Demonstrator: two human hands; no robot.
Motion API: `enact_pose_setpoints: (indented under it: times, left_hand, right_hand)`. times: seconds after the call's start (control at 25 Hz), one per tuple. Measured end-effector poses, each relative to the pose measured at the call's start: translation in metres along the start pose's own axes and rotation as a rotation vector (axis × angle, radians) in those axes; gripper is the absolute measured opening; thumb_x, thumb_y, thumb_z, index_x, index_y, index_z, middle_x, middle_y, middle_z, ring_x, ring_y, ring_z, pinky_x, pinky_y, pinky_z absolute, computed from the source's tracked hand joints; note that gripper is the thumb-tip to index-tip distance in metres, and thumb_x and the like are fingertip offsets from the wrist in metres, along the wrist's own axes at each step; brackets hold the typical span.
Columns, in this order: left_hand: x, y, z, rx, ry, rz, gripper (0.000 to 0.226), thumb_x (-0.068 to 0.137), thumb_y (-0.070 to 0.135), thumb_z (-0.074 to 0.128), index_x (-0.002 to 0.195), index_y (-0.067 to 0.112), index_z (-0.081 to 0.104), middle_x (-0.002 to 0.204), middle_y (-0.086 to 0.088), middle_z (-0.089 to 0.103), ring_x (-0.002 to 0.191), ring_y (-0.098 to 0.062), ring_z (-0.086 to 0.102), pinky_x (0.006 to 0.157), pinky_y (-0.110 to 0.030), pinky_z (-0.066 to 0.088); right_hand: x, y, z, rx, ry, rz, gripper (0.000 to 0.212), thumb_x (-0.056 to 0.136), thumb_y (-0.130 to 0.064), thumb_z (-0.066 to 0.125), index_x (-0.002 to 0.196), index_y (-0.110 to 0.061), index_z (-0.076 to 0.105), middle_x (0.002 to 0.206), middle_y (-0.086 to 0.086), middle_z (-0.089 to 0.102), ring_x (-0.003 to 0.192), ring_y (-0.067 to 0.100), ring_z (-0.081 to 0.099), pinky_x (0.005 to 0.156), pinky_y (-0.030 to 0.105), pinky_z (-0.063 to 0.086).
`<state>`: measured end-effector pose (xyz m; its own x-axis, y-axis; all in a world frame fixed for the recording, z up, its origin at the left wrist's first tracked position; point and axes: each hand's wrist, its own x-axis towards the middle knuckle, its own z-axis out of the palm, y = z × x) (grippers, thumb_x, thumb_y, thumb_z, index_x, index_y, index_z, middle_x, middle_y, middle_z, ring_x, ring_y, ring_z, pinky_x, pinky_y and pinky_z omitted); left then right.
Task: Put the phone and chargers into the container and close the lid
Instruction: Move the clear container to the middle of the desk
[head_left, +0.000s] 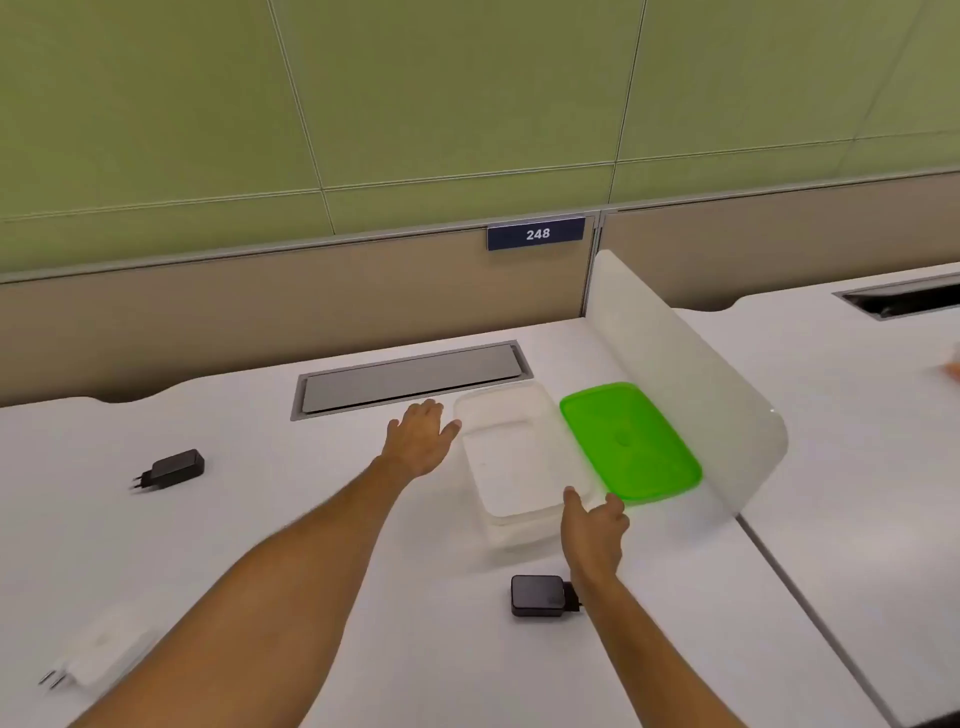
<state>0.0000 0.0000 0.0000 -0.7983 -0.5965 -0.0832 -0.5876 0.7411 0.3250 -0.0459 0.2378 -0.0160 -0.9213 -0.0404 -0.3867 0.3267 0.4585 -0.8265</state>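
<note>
A clear, empty plastic container (519, 467) stands on the white desk, with its green lid (631, 441) lying flat to its right. My left hand (421, 436) hovers open just left of the container's far corner. My right hand (592, 530) is open at the container's near right corner, fingers spread, holding nothing. A black charger (537, 596) lies near my right wrist. Another black charger (171, 469) lies far left. A white charger (98, 654) sits at the lower left, partly behind my left arm. No phone is visible.
A frosted divider panel (691, 384) stands right of the lid. A grey cable-tray cover (410, 378) is set into the desk (311, 493) behind the container. A beige partition with a "248" sign (536, 234) runs along the back.
</note>
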Motion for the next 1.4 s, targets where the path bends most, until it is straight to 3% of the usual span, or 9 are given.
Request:
enact_pose_setpoints:
  times: [0.12,0.28,0.6,0.76,0.88,1.0,1.12,1.28,1.4]
  left_hand:
    - [0.012,0.002,-0.002,0.007,-0.026,-0.01,0.058,0.098,0.048,0.031,0.143,0.011,0.03,0.156,-0.007,0.025,0.143,-0.025,0.022,0.111,-0.051,0.023]
    - [0.032,0.004,-0.001,-0.018,-0.073,-0.005,0.061,0.098,0.049,0.032,0.144,0.01,0.024,0.157,-0.007,0.022,0.142,-0.026,0.021,0.11,-0.052,0.024]
    - [0.069,0.011,0.004,-0.035,-0.222,0.002,0.069,0.097,0.052,0.031,0.149,0.01,0.012,0.161,-0.007,0.01,0.147,-0.025,0.009,0.116,-0.05,0.016]
    - [0.076,0.011,0.006,-0.237,-0.334,-0.089,0.073,0.095,0.056,0.035,0.151,0.015,0.013,0.16,-0.006,0.015,0.146,-0.027,0.016,0.117,-0.044,0.018]
    - [0.078,0.011,0.002,-0.349,-0.288,-0.128,0.064,0.095,0.051,0.04,0.145,0.012,0.032,0.153,-0.01,0.033,0.139,-0.03,0.031,0.111,-0.041,0.027]
    - [0.075,0.005,-0.001,-0.534,-0.201,-0.174,0.047,0.096,0.047,0.041,0.114,0.007,0.058,0.12,-0.012,0.057,0.115,-0.029,0.053,0.097,-0.04,0.039]
    - [0.066,-0.008,-0.007,-0.715,-0.078,-0.234,0.043,0.096,0.045,0.041,0.102,0.008,0.062,0.103,-0.005,0.059,0.103,-0.028,0.058,0.086,-0.037,0.042]
    - [0.042,-0.037,-0.025,-0.772,0.073,-0.293,0.033,0.094,0.045,0.042,0.084,0.022,0.063,0.091,-0.003,0.062,0.081,-0.019,0.057,0.067,-0.03,0.042]
    - [0.009,-0.084,-0.036,-0.771,0.177,-0.38,0.035,0.094,0.048,0.042,0.086,0.02,0.063,0.095,-0.005,0.063,0.087,-0.024,0.06,0.073,-0.032,0.043]
  right_hand:
    - [0.004,-0.009,0.01,0.172,-0.028,0.201,0.07,0.095,-0.046,0.044,0.148,-0.008,0.019,0.153,0.016,0.023,0.129,0.04,0.041,0.104,0.047,0.033]
    - [0.004,-0.016,0.025,0.358,-0.034,0.357,0.07,0.095,-0.047,0.043,0.146,-0.005,0.02,0.153,0.018,0.023,0.131,0.04,0.037,0.104,0.048,0.032]
    - [0.008,-0.031,0.049,0.544,0.009,0.454,0.066,0.096,-0.047,0.04,0.145,-0.007,0.022,0.154,0.016,0.025,0.134,0.038,0.035,0.107,0.047,0.029]
    - [0.015,-0.032,0.054,0.563,0.031,0.473,0.065,0.096,-0.046,0.04,0.145,-0.007,0.022,0.153,0.016,0.027,0.135,0.037,0.034,0.107,0.047,0.028]
    - [0.022,-0.033,0.054,0.583,0.026,0.454,0.066,0.096,-0.045,0.04,0.147,-0.008,0.02,0.153,0.015,0.027,0.137,0.035,0.032,0.109,0.045,0.026]
    - [0.027,-0.036,0.052,0.562,-0.013,0.388,0.067,0.096,-0.047,0.039,0.149,-0.011,0.019,0.154,0.012,0.029,0.137,0.032,0.033,0.111,0.043,0.026]
    - [0.031,-0.046,0.053,0.466,-0.049,0.262,0.067,0.095,-0.051,0.038,0.149,-0.013,0.023,0.152,0.009,0.034,0.137,0.029,0.036,0.111,0.04,0.027]
    - [0.04,-0.069,0.068,0.303,-0.075,0.078,0.074,0.095,-0.057,0.033,0.152,-0.012,0.016,0.156,0.008,0.028,0.141,0.029,0.03,0.115,0.041,0.023]
    - [0.03,-0.087,0.098,0.194,-0.186,-0.062,0.073,0.095,-0.057,0.031,0.151,-0.012,0.018,0.156,0.009,0.028,0.142,0.029,0.029,0.115,0.041,0.022]
